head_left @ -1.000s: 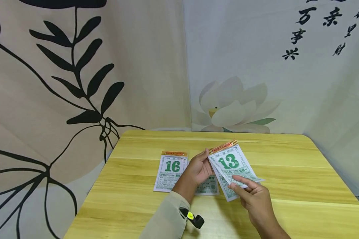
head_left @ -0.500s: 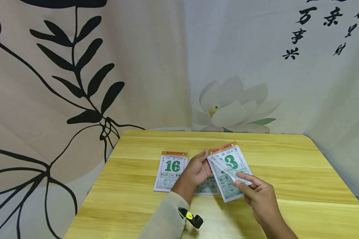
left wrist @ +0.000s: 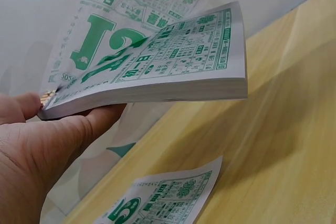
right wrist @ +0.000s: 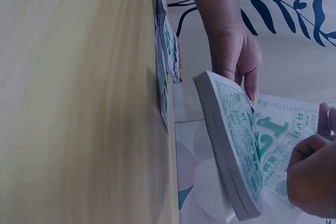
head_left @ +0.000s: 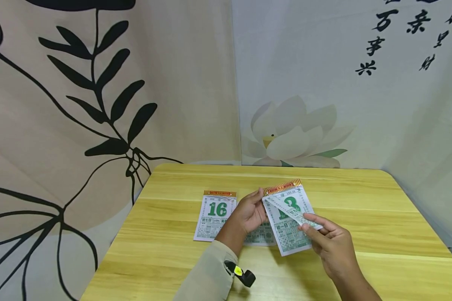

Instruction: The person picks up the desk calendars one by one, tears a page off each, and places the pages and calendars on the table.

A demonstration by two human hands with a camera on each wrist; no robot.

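Observation:
A tear-off calendar pad (head_left: 288, 238) with green print and an orange top strip is held above the wooden table (head_left: 380, 217). My left hand (head_left: 258, 205) grips its upper left corner, thumb on top and fingers underneath (left wrist: 100, 119). Pinched in my right hand (head_left: 312, 222) is the lower edge of the top sheet (head_left: 291, 210), which is lifted and bent away from the pad. The left wrist view shows the thick pad (left wrist: 173, 66) with the raised sheet (left wrist: 131, 3) behind it. In the right wrist view, the pad (right wrist: 231, 150) stands edge-on between both hands.
A loose sheet marked 16 (head_left: 215, 215) lies flat on the table left of my left hand. Another loose sheet (head_left: 261, 237) lies partly under that hand, also seen as a sheet (left wrist: 163, 198) below the pad. Printed fabric walls enclose the table.
My right hand has peeled the top sheet marked 13 further up and to the right, folding it over and baring more of the page beneath. The left hand has stayed put.

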